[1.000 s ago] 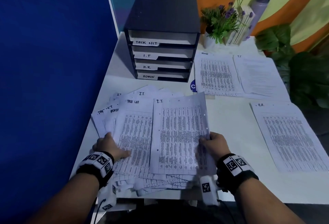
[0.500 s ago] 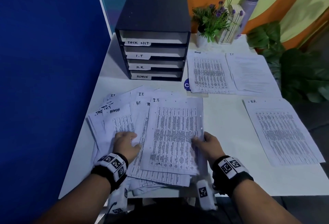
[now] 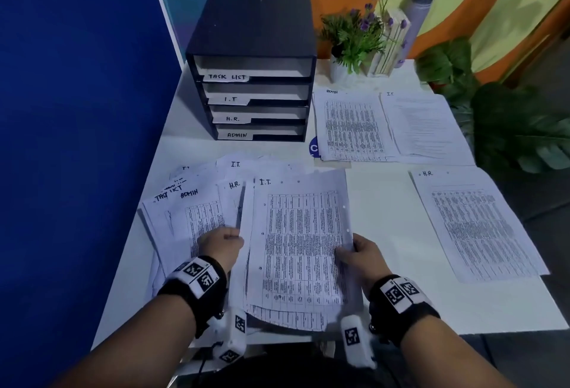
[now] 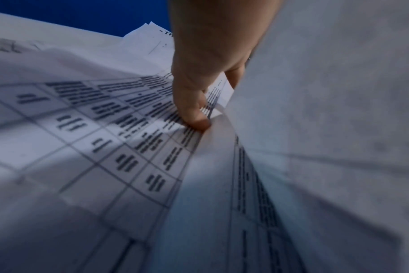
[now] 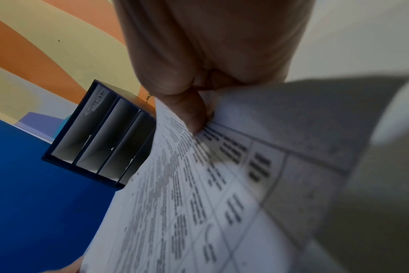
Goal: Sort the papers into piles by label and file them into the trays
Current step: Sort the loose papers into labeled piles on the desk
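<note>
White sheets printed with tables lie fanned in a loose heap (image 3: 197, 202) at the near left of our table (image 3: 382, 233), their top corners marked TASK LIST, ADMIN, H.R. and I.T. Our right hand (image 3: 362, 256) pinches the right edge of the top I.T. sheet (image 3: 297, 242), thumb (image 5: 187, 110) on the printed face and fingers curled beneath, so that edge is raised off the heap. Our left hand (image 3: 220, 244) is at the sheet's left edge; from the left wrist view one finger (image 4: 194, 110) presses down on a printed page below while the lifted sheet stands up beside it. We cannot tell how the other left fingers lie, since the paper hides them.

Three sorted piles lie farther right: an ADMIN pile (image 3: 351, 125) and an I.T. pile (image 3: 428, 125) side by side near the back, and an H.R. pile (image 3: 475, 224) nearer us, well apart from the heap. A black tray unit (image 3: 253, 20) stands at the back left with four trays labelled, top to bottom, TASK LIST, I.T., H.R. and ADMIN. Beside it are a small plant (image 3: 354, 39) with purple flowers and a grey bottle (image 3: 418, 8).
</note>
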### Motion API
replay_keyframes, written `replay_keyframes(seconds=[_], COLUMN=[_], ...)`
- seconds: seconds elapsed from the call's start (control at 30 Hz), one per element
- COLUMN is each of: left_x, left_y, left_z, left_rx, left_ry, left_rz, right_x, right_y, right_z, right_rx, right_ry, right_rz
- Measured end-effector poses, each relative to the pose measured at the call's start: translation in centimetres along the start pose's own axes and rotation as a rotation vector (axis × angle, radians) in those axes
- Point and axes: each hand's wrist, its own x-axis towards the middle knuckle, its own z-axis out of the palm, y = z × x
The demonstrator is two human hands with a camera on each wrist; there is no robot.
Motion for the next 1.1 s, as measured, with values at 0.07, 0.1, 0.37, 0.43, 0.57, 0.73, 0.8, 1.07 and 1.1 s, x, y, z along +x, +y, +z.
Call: replay_keyframes(seconds=[0.07, 0.1, 0.37, 0.43, 0.57, 0.73, 0.8, 1.07, 1.1], left_x=[0.0, 0.0, -1.1, -1.0, -0.5, -1.1, -1.1, -1.1, -1.3], left_y=[0.5, 0.6, 0.4, 0.5, -0.1, -0.2, -0.2, 2.8, 3.3], left_z=[0.1, 0.1, -0.5, -0.5, -0.3, 0.3, 0.7, 2.6, 3.0], left_rx=[0.053, 0.09, 0.141, 0.104, 0.155, 0.203, 0.21, 0.125, 0.109], left_ry=[-0.086, -0.143, 0.025, 0.074, 0.115, 0.009, -0.018, 0.008, 0.004], left_rz=[-0.019, -0.017, 0.125, 0.153, 0.104, 0.037, 0.093, 0.182, 0.195], right_x=[-0.1, -0.1, 0.4, 0.9, 1.8, 1.9, 1.7, 1.2, 1.3], right_y=[0.1, 0.1, -0.6, -0.7, -0.1, 0.6, 0.3, -3.1, -3.6], right_z=[0.2, 0.3, -0.8, -1.4, -2.7, -3.3, -3.4, -5.8, -6.4], right_rx=[0.003, 0.005, -0.045, -0.031, -0.081, -0.136, -0.143, -0.032, -0.025], right_ry=[-0.015, -0.02, 0.075, 0.081, 0.108, 0.021, -0.034, -0.013, -0.006], right_rz=[0.014, 0.018, -0.078, -0.078, -0.049, -0.007, -0.018, -0.115, -0.12])
